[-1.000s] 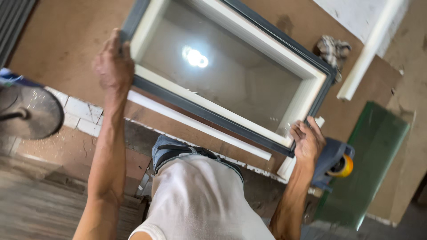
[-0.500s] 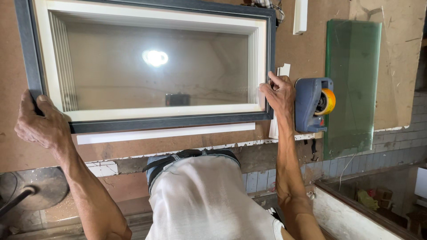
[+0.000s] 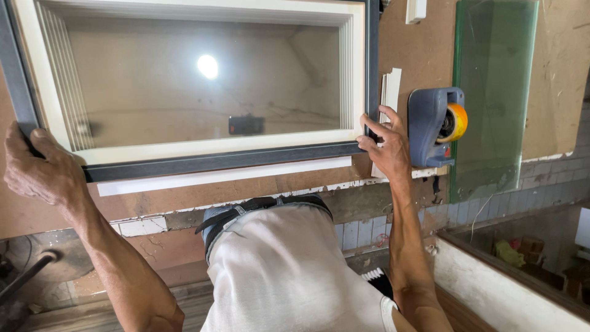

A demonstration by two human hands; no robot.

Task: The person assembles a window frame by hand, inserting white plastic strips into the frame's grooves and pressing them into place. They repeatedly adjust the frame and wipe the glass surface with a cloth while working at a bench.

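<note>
Grip, both hands: left hand (image 3: 43,169) clenched on the lower-left corner of the window frame (image 3: 209,161), fingers wrapped over the dark outer edge; right hand (image 3: 384,144) clasping the lower-right corner, fingertips curled onto the frame's dark side rail. Frame therefore spans between the two grips, left hand at its 8 o'clock, right hand at its 4 o'clock.

Frame: rectangular, dark grey outside, white inner profile, glazed pane (image 3: 203,86) showing a bright reflected light spot. It lies flat on the brown tabletop (image 3: 418,49), filling the upper-left of the view.

Just below the frame's near edge, touching or nearly so: long white strip (image 3: 221,175), parallel to it.

At 3 o'clock from the right hand, just beside it: blue tape dispenser (image 3: 433,126) with a yellow-orange roll. Short white profile piece (image 3: 390,89) lies between frame and dispenser.

Further out at 3 o'clock: greenish glass sheet (image 3: 498,92) lying on the tabletop, its lower end overhanging the edge.

Near side: person's light shirt (image 3: 289,270) and both forearms.
</note>
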